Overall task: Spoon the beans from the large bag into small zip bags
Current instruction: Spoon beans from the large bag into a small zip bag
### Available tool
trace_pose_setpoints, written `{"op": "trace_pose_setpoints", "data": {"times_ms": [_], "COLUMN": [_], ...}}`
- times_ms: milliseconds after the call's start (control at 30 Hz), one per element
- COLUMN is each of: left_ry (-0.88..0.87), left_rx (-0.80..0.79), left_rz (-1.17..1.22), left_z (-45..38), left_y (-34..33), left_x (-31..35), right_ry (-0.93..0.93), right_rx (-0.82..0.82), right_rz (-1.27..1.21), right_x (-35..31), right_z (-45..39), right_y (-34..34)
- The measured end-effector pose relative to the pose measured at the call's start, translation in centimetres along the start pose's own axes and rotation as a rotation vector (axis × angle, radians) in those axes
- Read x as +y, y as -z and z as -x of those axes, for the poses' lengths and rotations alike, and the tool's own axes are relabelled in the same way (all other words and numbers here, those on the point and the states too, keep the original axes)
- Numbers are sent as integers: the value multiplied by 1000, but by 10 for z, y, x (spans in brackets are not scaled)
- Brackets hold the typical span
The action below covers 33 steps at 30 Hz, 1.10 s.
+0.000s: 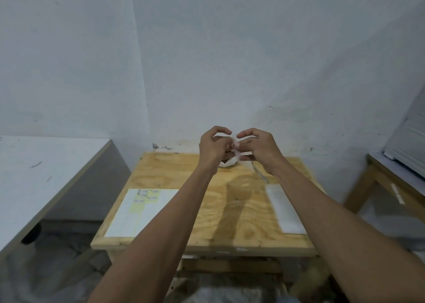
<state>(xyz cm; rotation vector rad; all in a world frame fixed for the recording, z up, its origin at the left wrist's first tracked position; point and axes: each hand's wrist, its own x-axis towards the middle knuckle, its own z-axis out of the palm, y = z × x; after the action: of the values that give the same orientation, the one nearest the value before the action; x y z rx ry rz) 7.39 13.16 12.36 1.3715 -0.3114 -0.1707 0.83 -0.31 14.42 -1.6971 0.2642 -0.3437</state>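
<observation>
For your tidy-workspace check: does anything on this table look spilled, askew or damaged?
Nothing stands out. No beans show loose on the table; both hands hold a clear bag above the white bag.

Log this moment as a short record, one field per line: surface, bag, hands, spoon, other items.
surface: plywood table, standing against a white wall
bag: white plastic bag at the far edge of the table, dark contents at its mouth, too blurred to name
left hand: raised over the bag, fingers curled on its plastic
right hand: facing the left, pinching the same plastic
spoon: lying on the table under the right wrist, untouched
other items: white sheet with small bags at near left; white stack at near right
</observation>
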Motion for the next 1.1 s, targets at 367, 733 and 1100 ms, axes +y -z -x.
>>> {"op": "trace_pose_setpoints", "data": {"times_ms": [367,733,1100], "left_ry": [60,35,-102], "left_rx": [-4,97,125], "left_rz": [-4,-86,-485], "left_z": [-8,-25,-30], "left_y": [5,8,10], "left_x": [-12,-16,-15], "right_ry": [5,195,194], "right_rx": [50,126,232], "right_rz": [51,334,483], "right_x": [7,16,18], "right_z": [-11,-26,-36], "right_y": [-8,-27,-23]}}
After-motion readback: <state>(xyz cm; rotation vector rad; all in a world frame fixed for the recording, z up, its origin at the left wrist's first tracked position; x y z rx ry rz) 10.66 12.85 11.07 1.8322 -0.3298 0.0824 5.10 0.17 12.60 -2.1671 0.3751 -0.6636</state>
